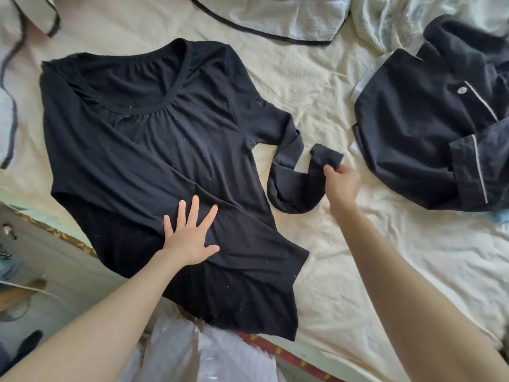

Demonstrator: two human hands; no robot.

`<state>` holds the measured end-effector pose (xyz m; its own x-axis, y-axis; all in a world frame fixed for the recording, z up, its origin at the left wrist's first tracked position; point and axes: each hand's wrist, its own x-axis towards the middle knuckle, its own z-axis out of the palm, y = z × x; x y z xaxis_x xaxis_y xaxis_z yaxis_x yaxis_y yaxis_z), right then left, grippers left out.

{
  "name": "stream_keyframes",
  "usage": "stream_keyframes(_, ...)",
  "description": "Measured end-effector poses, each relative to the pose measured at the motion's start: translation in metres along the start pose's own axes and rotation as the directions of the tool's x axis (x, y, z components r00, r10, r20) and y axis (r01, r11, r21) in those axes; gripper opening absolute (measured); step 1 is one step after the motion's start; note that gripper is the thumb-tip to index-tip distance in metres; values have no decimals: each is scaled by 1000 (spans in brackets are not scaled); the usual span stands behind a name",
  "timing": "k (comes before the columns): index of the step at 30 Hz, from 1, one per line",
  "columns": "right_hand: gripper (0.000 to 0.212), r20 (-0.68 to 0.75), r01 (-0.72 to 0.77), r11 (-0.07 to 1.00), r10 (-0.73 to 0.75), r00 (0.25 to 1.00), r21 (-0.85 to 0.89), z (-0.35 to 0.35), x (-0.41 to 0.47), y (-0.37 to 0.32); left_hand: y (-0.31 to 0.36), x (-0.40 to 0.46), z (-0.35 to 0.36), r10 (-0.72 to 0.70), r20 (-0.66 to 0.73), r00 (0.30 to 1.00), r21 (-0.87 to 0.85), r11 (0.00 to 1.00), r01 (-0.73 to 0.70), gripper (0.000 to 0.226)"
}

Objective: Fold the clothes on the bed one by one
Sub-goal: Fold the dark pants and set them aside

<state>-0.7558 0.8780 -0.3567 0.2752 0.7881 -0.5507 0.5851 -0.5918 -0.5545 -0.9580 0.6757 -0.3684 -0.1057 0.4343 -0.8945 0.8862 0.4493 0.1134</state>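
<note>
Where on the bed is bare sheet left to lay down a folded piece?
Bare sheet lies right of the black top, below the navy pyjama shirt. A smaller strip runs between the top's neckline and the trimmed white cloth. The right edge is crowded.

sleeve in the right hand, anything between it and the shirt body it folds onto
Nothing visible. The right hand pinches the sleeve cuff over bare sheet; the shirt body is clear except the left hand pressing flat near the hem.
</note>
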Motion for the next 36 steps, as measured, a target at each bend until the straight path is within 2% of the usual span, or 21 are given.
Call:
stream_keyframes(2, 20, -25, 217, 976, -217, 976, 23, 1, -22, -15, -1, -1, -3, 16, -31, 999, -132, 991, -20, 78)
stream_keyframes(4, 14, 34, 406, 910, -409, 912, 81, 7, -63, -19, 0, -7, -10, -20, -155, 988, -418, 907, -47, 56)
stream_keyframes(5, 7, 102, 490, 867, -497, 861, 88, 10, -83, -12, 1, -10, -15, -94, -214, 972, -604, 795, -56, 43)
stream_keyframes(6, 9, 182, 567, 820, -570, 801, 73, 15, -105, -4, 0, -15, -23, -182, -214, 960, -778, 626, -55, 35)
stream_keyframes(7, 15, 281, 641, 766, -626, 727, 47, 19, -125, 7, -2, -21, -30, -224, -137, 965, -908, 418, -32, 33)
stream_keyframes(8, 20, 393, 704, 709, -658, 642, 36, 25, -141, 20, -5, -27, -38, -182, -37, 983, -975, 224, 5, 37)
stream_keyframes(9, 23, 504, 750, 661, -661, 556, 38, 31, -155, 32, -9, -32, -43, -72, 58, 996, -994, 88, 64, 45)
stream_keyframes(10, 25, 607, 765, 641, -629, 487, 51, 37, -166, 44, -12, -38, -45, 55, 134, 990, -991, 31, 132, 54)
stream_keyframes(11, 26, 687, 760, 647, -580, 438, 62, 41, -175, 54, -14, -42, -44, 147, 178, 973, -984, 43, 174, 59)
stream_keyframes(12, 26, 733, 741, 668, -535, 420, 63, 43, -181, 62, -13, -43, -40, 185, 203, 962, -977, 110, 185, 61)
stream_keyframes(13, 26, 742, 711, 701, -504, 441, 54, 44, -184, 67, -12, -43, -34, 167, 208, 964, -961, 218, 169, 61)
stream_keyframes(15, 26, 674, 575, 818, -429, 601, 7, 42, -181, 70, -9, -37, -19, 84, 138, 987, -910, 403, 93, 52)
stream_keyframes(17, 27, 531, 353, 936, -298, 793, -1, 36, -170, 63, -8, -33, -7, 2, 13, 1000, -846, 533, 10, 27)
stream_keyframes(18, 26, 463, 249, 968, -227, 857, 14, 34, -161, 59, -7, -36, -5, -25, -48, 999, -817, 576, -25, 20)
stream_keyframes(20, 19, 380, 106, 994, -109, 919, 28, 30, -139, 50, -9, -45, -8, -20, -129, 991, -822, 561, -96, 17)
stream_keyframes(24, 19, 369, 13, 1000, -11, 929, -5, 35, -108, 28, -30, -78, -21, -66, -227, 972, -925, 325, -195, 21)
stream_keyframes(26, 24, 373, -27, 999, 15, 928, 29, 43, -102, 14, -47, -92, -22, -254, -243, 936, -958, 217, -190, 5)
stream_keyframes(28, 27, 396, -94, 991, 50, 917, 94, 54, -99, 1, -69, -99, -13, -442, -248, 862, -968, 153, -201, 22)
stream_keyframes(30, 27, 443, -172, 974, 89, 892, 150, 66, -101, -12, -95, -102, 3, -508, -226, 831, -970, 200, -141, 30)
stream_keyframes(34, 34, 505, -258, 951, 141, 851, 170, 90, -106, -31, -125, -94, 36, -514, -40, 857, -857, 458, 235, 16)
stream_keyframes(36, 35, 481, -238, 958, 135, 866, 160, 99, -106, -37, -127, -87, 40, -475, -53, 878, -792, 556, 252, 25)
